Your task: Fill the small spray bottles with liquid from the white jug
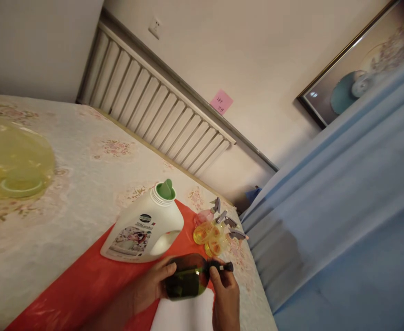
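Note:
Low in the head view, a dark green-brown bottle (187,278) lies tilted sideways between my hands. Its base end is gripped by my left hand (158,276), with the thumb on top. At its black neck and cap (226,266), the fingers of my right hand (226,287) are closed. Just beyond the left hand stands a white detergent jug (139,230) with a green spout and no cap on. Several small spray bottles (213,234) with grey triggers, in yellow and pink, stand to the right of the jug.
A red sheet (81,285) and a white cloth or paper (184,315) lie on the floral tablecloth (81,184). A large yellow translucent container (15,156) is at the left. Behind the table are a radiator (153,105) and a blue curtain (326,197) at the right.

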Tool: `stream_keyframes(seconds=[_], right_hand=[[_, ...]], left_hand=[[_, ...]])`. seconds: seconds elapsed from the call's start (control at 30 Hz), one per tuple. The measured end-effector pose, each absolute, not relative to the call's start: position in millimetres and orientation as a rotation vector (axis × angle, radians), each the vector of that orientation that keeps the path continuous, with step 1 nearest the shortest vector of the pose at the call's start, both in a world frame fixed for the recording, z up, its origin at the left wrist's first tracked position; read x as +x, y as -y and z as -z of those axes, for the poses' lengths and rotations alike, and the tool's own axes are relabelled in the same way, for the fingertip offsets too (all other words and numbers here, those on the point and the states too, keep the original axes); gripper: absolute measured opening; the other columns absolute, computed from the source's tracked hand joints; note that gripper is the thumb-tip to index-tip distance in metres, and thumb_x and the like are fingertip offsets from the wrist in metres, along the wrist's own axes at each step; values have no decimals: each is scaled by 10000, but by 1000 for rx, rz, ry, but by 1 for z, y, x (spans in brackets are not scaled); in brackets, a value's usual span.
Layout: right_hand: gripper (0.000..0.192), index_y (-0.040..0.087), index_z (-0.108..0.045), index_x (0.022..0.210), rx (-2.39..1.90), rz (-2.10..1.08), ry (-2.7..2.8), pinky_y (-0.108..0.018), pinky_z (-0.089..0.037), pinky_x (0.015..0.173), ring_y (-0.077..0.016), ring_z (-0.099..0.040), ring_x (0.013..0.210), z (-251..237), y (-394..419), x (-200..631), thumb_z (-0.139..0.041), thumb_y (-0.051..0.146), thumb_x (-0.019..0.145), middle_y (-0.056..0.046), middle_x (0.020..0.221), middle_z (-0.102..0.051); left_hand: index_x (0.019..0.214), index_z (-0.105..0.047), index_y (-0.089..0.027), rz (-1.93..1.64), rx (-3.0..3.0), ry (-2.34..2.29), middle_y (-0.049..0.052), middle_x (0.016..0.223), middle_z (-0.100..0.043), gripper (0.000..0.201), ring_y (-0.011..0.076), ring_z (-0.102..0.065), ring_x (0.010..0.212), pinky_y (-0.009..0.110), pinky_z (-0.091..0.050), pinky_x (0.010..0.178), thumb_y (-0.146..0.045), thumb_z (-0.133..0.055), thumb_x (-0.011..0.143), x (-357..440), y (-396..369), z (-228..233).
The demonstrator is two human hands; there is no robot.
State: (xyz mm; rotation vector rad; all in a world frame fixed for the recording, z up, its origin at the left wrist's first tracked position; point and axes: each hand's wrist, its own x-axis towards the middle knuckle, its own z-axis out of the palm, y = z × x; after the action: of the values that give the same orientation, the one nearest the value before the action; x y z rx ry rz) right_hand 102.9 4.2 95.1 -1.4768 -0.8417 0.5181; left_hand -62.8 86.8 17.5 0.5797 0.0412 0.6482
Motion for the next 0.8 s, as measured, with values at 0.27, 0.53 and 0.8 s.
stream_keyframes(seconds=[0.27,0.53,0.8], right_hand=[[512,113,-700,1019,-1572,-415,844,-313,-537,758,-263,-675,908,-104,-2,99,-768,482,670,-96,941,-749],[527,118,-671,1078,-1453,-456,753,-350,-521,854,-277,-647,1025,-100,-2,100,-796,400,651,-102,1014,-733],[552,153,-634,1120,-1305,-481,727,-374,-504,902,-268,-651,1042,-102,1,96,-828,325,632,-101,1083,-717]], left_hand=[[1356,-517,-225,-618,610,63,140,1354,-594,538,347,-570,1213,473,-465,937,-379,-653,859,-63,-88,-16],[1365,-502,-232,-627,728,8,149,1341,-602,656,346,-597,1158,350,-502,763,-403,-733,776,-66,-89,-20],[1385,-502,-222,-607,677,-33,172,1290,-641,564,328,-648,1053,297,-525,613,-483,-566,889,-63,-88,-18]])
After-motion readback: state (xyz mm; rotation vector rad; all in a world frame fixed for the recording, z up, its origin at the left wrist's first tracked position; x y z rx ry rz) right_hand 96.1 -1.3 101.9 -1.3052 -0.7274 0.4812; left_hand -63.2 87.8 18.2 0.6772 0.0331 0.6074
